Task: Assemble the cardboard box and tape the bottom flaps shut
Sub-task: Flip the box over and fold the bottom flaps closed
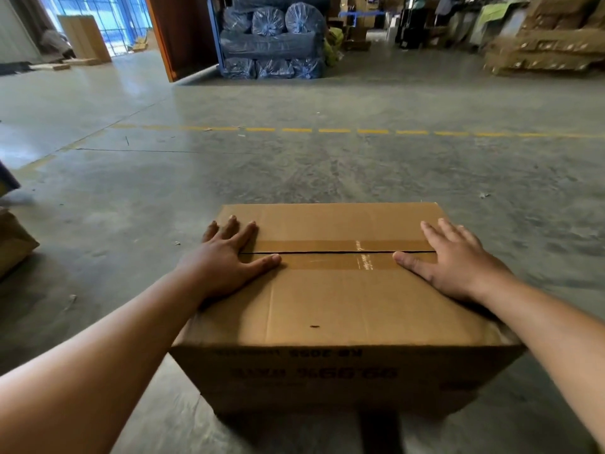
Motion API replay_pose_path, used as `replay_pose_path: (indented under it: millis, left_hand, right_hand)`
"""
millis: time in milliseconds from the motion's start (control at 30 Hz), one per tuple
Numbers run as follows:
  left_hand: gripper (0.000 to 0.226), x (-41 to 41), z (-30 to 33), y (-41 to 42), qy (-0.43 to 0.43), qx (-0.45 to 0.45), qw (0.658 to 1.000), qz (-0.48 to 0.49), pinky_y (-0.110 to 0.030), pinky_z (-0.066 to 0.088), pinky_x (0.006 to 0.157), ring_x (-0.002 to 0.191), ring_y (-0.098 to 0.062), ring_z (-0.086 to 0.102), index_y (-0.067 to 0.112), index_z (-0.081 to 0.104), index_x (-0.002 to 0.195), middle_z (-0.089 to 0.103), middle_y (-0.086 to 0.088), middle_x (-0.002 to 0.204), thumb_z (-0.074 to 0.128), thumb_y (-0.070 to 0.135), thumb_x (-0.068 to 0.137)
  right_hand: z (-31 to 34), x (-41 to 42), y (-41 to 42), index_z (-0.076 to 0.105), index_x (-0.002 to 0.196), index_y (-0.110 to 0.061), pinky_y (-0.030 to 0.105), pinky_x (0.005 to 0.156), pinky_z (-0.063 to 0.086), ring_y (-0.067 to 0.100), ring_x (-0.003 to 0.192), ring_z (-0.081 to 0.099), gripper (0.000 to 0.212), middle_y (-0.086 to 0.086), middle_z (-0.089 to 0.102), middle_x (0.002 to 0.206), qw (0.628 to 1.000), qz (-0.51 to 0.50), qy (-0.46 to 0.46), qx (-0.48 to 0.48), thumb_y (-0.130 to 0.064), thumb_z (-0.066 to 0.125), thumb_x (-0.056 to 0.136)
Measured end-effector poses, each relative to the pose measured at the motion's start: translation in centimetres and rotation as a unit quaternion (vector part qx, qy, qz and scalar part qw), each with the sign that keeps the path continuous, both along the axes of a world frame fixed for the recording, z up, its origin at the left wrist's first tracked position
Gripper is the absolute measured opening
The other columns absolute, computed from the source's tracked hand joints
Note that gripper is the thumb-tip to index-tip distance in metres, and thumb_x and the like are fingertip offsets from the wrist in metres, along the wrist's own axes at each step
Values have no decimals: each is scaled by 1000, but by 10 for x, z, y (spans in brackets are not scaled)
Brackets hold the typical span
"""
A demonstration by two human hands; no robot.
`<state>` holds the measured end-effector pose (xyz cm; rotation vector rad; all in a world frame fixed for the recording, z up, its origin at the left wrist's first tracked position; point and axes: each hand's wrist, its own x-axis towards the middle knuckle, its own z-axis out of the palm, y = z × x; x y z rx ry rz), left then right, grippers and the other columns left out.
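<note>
A brown cardboard box (334,299) stands upside down on the concrete floor, its printing inverted on the near side. Its two upward flaps are folded flat and meet at a dark seam (337,252) across the middle. Bands of old brown tape residue run along both sides of the seam, which shows as an open slit. My left hand (229,257) lies flat on the left end of the flaps, fingers spread, thumb on the seam. My right hand (455,257) lies flat on the right end, thumb pointing along the seam. No tape roll is in view.
Part of another cardboard box (13,244) sits at the left edge. A dashed yellow line (327,130) crosses the floor beyond. Blue wrapped bundles (271,40) and stacked cartons (543,44) stand far back. Bare concrete surrounds the box.
</note>
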<state>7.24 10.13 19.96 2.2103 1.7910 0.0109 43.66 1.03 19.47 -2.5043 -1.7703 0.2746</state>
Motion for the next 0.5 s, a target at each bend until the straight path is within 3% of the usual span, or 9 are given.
replay_pose_path:
  millis: [100,300,500]
  left_hand:
    - [109,12,5,-6,-9,34,999,-9,-50,13,123,155,-22,-4,45,11,158,1,9,169,35,98,66]
    - [114,52,9,-4,-51,77,995,-38,-49,17,124,155,-24,3,37,23,158,11,2,168,36,99,63]
    - [110,102,3,3,-26,65,996,-62,-53,19,122,155,-23,0,40,16,158,6,6,169,32,99,67]
  right_hand:
    - [6,7,-4,13,153,-34,49,118,16,26,148,5,128,-1,4,163,1000,-2,17,25,-104,18,46]
    - [22,47,-28,23,152,-30,44,118,15,24,147,10,113,-2,12,162,998,-8,16,59,-94,36,59]
    - [22,90,-45,17,153,-32,46,119,13,22,148,2,117,-3,6,163,999,-17,-3,34,-97,25,57]
